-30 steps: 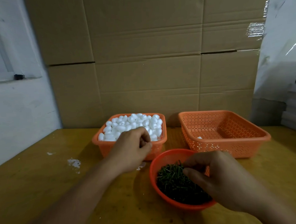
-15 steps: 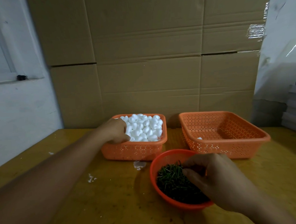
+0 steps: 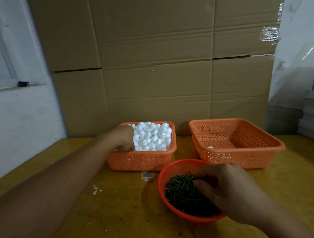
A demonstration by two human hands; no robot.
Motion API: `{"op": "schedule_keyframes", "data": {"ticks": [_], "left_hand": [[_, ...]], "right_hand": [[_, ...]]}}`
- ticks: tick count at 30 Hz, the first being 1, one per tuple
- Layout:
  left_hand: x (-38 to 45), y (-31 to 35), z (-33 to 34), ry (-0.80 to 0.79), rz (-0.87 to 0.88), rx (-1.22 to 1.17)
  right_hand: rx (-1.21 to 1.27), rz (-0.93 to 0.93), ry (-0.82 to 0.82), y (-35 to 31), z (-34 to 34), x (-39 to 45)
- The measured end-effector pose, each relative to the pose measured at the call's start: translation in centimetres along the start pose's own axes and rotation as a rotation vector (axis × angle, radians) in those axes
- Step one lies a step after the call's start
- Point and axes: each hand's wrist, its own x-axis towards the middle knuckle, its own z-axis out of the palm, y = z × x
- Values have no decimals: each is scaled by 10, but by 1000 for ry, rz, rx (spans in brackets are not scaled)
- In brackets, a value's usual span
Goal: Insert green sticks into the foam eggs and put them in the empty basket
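A square orange basket point(image 3: 141, 162) at the middle back is heaped with white foam eggs point(image 3: 153, 136). My left hand point(image 3: 124, 137) reaches into its left side, fingers curled down among the eggs, and what they hold is hidden. In front stands a round orange bowl point(image 3: 172, 165) of short green sticks point(image 3: 180, 191). My right hand point(image 3: 230, 189) hangs over the bowl and pinches at the sticks with thumb and fingertips. The second orange basket point(image 3: 243, 156) at the right back holds one white egg point(image 3: 210, 147).
All three containers stand on a yellow wooden table point(image 3: 120, 218) with white foam crumbs point(image 3: 147, 175) in front of the egg basket. Cardboard sheets point(image 3: 150, 65) close off the back. A white wall is at the left, and stacked material point(image 3: 311, 113) at the right.
My left hand moved from in front of the egg basket up into it and now curls down among the eggs. My right hand stayed over the stick bowl.
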Motion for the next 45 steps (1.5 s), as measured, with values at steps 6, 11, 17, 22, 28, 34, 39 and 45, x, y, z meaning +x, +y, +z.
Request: {"op": "schedule_keyframes", "data": {"ticks": [6,11,17,22,28,34,39,45], "left_hand": [[-11,-1,11,188,21,-25],[-39,11,11,542,98,-237],[-85,48,27,704,289,-657],[-104,64,41,687,404,-818],[-108,68,50,691,542,-871],[-109,76,65,519,605,-940],[-112,75,69,355,647,-1015],[-118,75,72,208,638,-1023]], "right_hand": [[19,-11,5,0,-1,1],[78,-7,88,-3,-8,0],[114,0,95,-1,-10,0],[126,-8,82,0,-9,1],[66,-31,12,1,-1,2],[-127,1,-203,1,10,7],[-222,38,-318,-3,20,13],[-177,65,-355,-5,29,18]]}}
